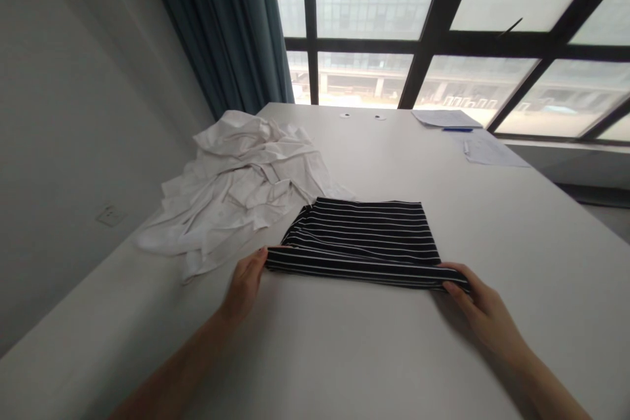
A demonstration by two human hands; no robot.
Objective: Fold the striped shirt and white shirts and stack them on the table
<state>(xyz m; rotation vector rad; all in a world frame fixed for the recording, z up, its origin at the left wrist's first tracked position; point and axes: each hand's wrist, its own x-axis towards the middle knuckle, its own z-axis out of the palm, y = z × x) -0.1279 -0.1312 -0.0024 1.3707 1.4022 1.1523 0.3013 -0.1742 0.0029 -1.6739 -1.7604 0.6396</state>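
A black garment with thin white stripes [369, 230] lies on the white table, its near edge folded over into a band. My left hand [246, 279] pinches the left end of that band, fingers closed on the cloth. At the right end, my right hand [475, 298] grips the band between thumb and fingers. The band is stretched straight between both hands and looks slightly raised off the table. What kind of garment it is cannot be made out. Left of it, a crumpled heap of white cloth [246, 174] comes close to its far left corner.
The white table [364, 354] reaches to a large window [367, 79]. Papers [445, 119] and a blue pen [457, 130] lie at the far right, with another sheet [497, 149] nearer. Two small round fittings sit at the back edge. A dark teal curtain [231, 20] hangs behind the heap.
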